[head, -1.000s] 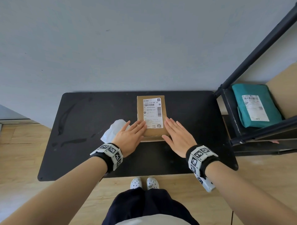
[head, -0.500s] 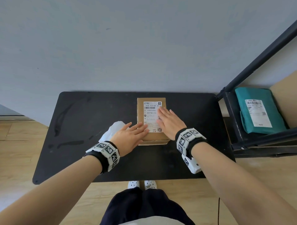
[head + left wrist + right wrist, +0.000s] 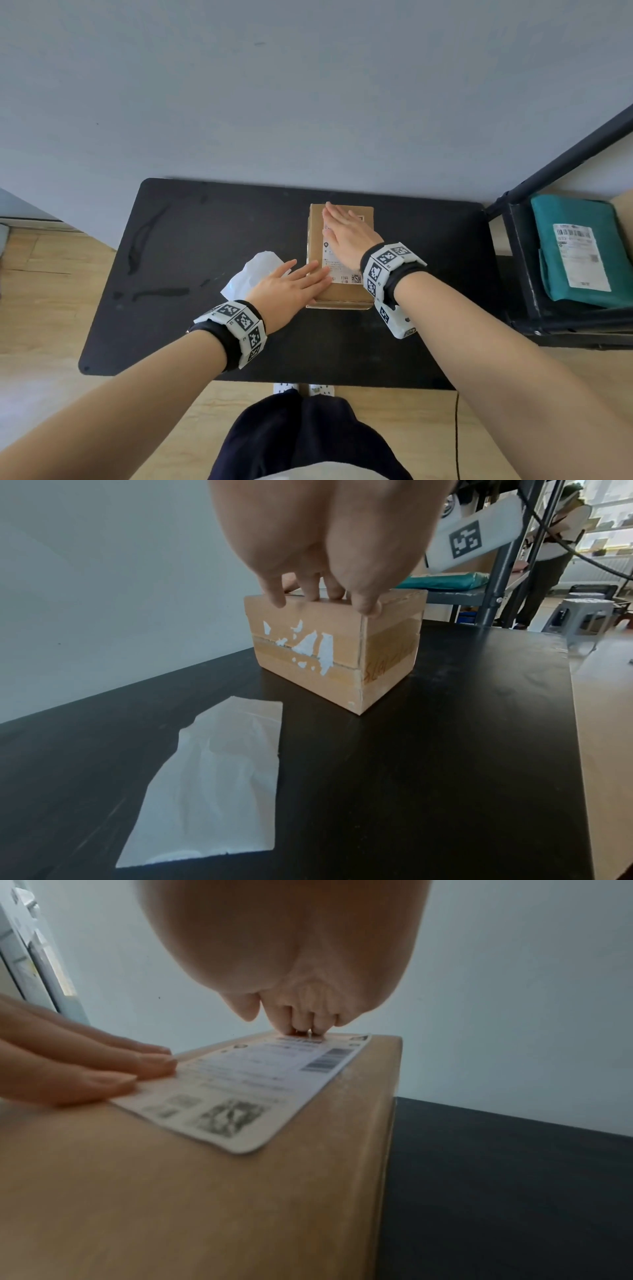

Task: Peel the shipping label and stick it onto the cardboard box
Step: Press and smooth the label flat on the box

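White shipping label (image 3: 240,1088) lies flat atop the brown cardboard box (image 3: 342,294).

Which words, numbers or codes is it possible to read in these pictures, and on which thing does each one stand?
Shipping label on the cardboard box: barcode, square code and print, too blurred to read.
Box side: orange handwriting, not legible.
Label on the teal parcel: barcode and print, too small to read.
Wristbands: black-and-white square markers, no words.
No text reads clearly.
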Demonstrator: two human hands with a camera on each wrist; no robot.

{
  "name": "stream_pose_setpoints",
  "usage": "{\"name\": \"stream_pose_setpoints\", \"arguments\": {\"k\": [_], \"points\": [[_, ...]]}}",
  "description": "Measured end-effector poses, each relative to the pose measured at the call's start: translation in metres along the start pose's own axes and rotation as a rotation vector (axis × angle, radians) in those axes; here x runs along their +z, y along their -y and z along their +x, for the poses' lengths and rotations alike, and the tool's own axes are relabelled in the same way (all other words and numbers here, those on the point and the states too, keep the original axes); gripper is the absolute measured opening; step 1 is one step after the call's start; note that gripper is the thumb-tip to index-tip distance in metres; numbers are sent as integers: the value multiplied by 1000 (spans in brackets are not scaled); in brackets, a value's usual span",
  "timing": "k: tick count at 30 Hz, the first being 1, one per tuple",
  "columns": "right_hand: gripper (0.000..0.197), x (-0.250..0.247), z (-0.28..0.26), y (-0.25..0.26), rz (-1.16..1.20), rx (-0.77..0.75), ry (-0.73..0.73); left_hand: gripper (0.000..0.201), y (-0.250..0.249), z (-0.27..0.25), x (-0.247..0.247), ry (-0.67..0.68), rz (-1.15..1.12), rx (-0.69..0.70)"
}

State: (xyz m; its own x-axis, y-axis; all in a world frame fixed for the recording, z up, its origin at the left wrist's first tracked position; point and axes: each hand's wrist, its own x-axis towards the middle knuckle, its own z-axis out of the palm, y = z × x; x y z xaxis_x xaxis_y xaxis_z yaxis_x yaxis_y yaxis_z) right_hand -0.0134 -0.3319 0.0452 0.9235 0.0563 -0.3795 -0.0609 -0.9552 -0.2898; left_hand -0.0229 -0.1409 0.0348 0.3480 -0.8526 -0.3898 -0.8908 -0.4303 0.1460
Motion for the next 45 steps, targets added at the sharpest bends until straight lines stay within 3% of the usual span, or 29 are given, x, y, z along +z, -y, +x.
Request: {"name": "stream_pose_setpoints", "arguments": {"k": [13,18,20,21,34,40,45], "points": [[49,20,-55,4,67,-106,7,55,-6,-8,-8,-33,103,20],[49,28,-73,10,31,-141,-20,59,-13,-12,-17,-118,172,93],[49,29,-80,12,-4,-154,-32,57,-17,-13,-18,-87,149,78],[49,30,-83,14,-11,-157,-34,56,-17,-12,-17,-10,194,74],[51,46,-130,-10,-97,-33,-73,57,-21,-12,-22,87,295,39],[52,61,-107,19,-26,-96,-99,59,-22,-11,-12,23,287,64],[52,63,-129,-16,-52,-52,-145,51,-19,-8,-11,-20,193,71]]}}
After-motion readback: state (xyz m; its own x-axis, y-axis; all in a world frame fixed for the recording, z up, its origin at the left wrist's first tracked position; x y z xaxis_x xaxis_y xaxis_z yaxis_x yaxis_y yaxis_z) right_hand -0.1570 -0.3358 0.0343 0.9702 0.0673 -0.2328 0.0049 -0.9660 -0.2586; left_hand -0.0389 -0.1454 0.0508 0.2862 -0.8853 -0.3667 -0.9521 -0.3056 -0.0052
